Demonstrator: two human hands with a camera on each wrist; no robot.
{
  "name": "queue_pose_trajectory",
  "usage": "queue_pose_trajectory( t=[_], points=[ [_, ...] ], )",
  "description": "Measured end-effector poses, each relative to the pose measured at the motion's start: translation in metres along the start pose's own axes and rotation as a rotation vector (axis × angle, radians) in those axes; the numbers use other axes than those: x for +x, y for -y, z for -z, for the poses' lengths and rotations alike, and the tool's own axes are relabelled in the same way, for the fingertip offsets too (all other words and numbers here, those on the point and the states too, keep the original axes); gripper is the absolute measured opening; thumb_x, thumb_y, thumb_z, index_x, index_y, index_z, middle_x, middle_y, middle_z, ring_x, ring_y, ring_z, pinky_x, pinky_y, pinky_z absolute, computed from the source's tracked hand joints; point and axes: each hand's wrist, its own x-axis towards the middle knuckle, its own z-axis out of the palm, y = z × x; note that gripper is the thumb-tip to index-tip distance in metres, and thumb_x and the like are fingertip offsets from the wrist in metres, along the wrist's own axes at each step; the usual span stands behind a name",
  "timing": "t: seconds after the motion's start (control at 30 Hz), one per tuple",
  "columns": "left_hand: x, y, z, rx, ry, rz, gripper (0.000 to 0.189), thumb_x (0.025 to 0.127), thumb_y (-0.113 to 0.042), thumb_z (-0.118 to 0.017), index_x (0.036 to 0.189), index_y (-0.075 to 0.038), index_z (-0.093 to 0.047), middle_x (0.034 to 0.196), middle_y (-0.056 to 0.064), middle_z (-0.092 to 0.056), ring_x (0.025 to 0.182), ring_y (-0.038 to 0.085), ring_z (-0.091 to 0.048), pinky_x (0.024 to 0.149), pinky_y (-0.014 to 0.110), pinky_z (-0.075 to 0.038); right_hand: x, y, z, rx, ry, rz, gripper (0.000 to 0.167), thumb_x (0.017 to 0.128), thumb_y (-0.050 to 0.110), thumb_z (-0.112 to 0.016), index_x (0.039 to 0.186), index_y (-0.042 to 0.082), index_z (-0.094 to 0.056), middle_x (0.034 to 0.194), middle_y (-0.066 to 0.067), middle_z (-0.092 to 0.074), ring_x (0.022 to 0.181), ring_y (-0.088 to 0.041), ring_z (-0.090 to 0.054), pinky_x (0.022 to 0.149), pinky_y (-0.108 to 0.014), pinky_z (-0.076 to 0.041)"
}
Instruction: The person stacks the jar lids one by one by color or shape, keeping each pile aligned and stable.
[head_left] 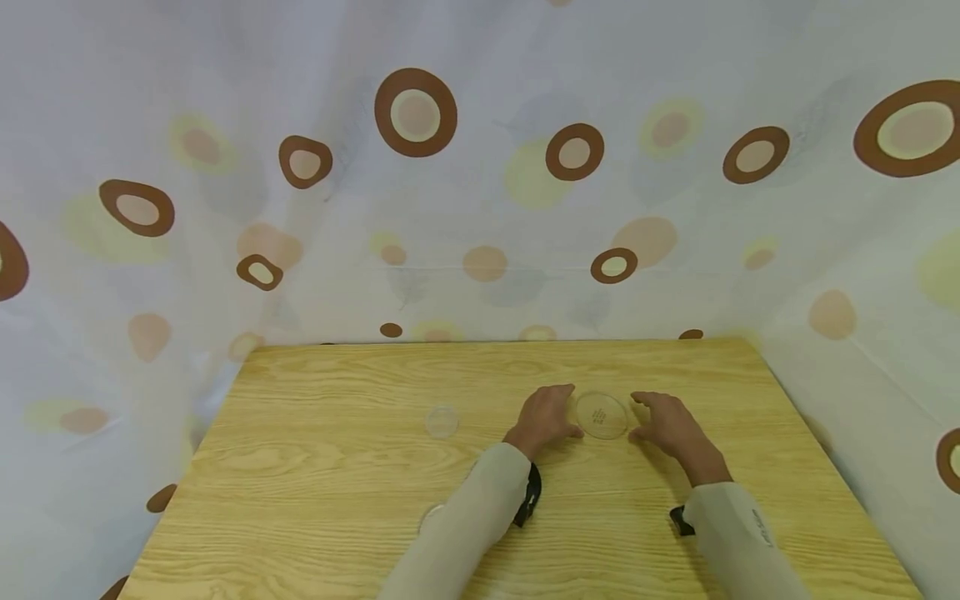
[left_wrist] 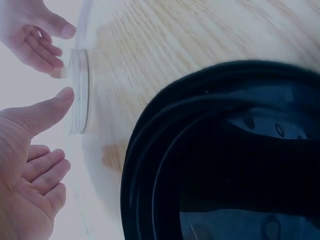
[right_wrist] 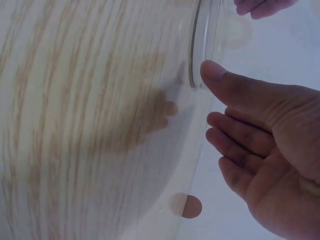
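Note:
A clear round petri dish (head_left: 602, 415) with small dark print on its face lies flat on the wooden table. My left hand (head_left: 545, 417) is at its left side and my right hand (head_left: 667, 427) at its right, a small gap showing on both sides. Seen edge-on in the left wrist view, the dish (left_wrist: 80, 95) has low clear walls. Both hands have loosely bent, parted fingers and hold nothing. In the right wrist view my right thumb (right_wrist: 215, 71) overlaps the end of the dish (right_wrist: 200, 50).
A smaller clear round dish (head_left: 442, 422) lies on the table (head_left: 322, 467) left of my left hand. Another clear round rim (head_left: 431, 514) shows beside my left sleeve, partly hidden by it. A white patterned curtain (head_left: 480, 208) stands behind and along the table's sides.

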Motion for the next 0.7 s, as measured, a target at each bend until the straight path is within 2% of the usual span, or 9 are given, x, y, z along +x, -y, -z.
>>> queue_pose_trajectory(
  t=[0.33, 0.7],
  points=[
    [0.002, -0.004, -0.006, -0.014, 0.005, -0.004, 0.075, 0.071, -0.031, -0.084, 0.136, -0.013, -0.053, 0.134, -0.001, -0.058, 0.123, 0.015, -0.055, 0.101, 0.024, -0.046, 0.003, 0.001, -0.002, -0.007, -0.001, 0.006, 0.066, 0.078, 0.013, -0.077, 0.132, -0.011, -0.046, 0.132, -0.034, -0.048, 0.117, -0.051, -0.049, 0.091, -0.056, -0.047],
    [0.005, -0.006, -0.007, -0.023, -0.001, -0.001, 0.069, 0.072, -0.027, -0.084, 0.133, -0.012, -0.055, 0.128, 0.0, -0.062, 0.117, 0.015, -0.059, 0.097, 0.024, -0.049, 0.009, 0.002, -0.013, -0.029, -0.028, 0.045, 0.065, 0.074, 0.01, -0.079, 0.128, -0.012, -0.05, 0.126, -0.032, -0.054, 0.116, -0.05, -0.049, 0.095, -0.058, -0.045]
  ],
)
